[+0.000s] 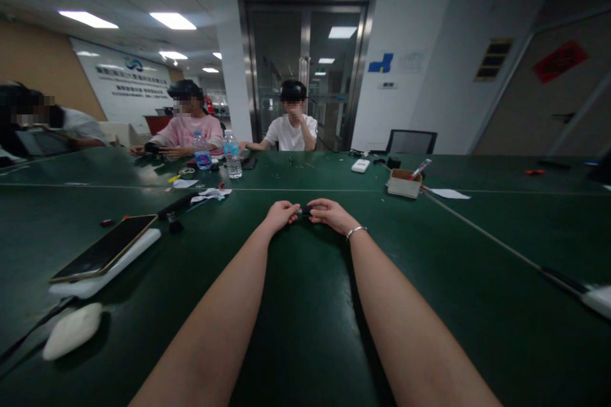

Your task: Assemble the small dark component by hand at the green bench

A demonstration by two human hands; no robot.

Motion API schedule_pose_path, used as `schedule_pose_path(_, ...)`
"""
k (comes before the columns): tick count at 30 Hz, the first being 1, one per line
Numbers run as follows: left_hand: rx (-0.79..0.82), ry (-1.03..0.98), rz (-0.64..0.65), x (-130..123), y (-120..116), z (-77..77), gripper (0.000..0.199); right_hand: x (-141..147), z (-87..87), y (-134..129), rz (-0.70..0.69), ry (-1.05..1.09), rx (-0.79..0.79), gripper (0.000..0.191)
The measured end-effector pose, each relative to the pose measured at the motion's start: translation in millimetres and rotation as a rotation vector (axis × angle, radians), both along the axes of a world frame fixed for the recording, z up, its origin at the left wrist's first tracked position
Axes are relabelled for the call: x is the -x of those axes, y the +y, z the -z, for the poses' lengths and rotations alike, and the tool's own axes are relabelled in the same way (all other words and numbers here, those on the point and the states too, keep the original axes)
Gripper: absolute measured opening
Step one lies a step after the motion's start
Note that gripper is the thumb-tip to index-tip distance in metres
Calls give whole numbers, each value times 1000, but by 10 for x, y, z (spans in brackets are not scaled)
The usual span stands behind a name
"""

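Note:
Both arms stretch forward over the dark green table, and the hands meet near its middle. A small black cylindrical piece with a silvery end [305, 210] is held between them. The silvery end is pinched in the fingertips of my left hand [280, 216]. On the black part, my right hand [333, 213] has its thumb and fingers closed; a silver bracelet [356, 231] circles that wrist. Fingers cover much of the piece, so its exact kind is not clear.
To the left lie a phone [107, 248] on a white block, a white rounded object [74, 331] and crumpled paper [212, 194]. Two water bottles [233, 156] stand farther back. A small box [403, 184] is at right, beside a cable [482, 229]. Several people sit opposite.

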State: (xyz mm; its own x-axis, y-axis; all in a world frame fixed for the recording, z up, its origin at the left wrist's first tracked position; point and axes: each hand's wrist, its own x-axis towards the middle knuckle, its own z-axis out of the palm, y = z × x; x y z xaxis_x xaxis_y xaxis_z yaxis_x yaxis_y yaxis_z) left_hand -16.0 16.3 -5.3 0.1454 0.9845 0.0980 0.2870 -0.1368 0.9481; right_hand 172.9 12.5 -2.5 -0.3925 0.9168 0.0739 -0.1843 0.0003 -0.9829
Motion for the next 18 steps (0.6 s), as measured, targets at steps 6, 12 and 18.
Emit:
schedule_pose_path(6,1,23,-22,-12,12,7,28,4,-6,-4,1,-15,-8,24)
schedule_pose_path(12,-14,-53,-5,-23,11,17,23,12,-11,0,20,-24,8,23)
schedule_pose_path(18,-7,-192,35,-47,-28,0,18,33,-20,8,67,-13,42,15)
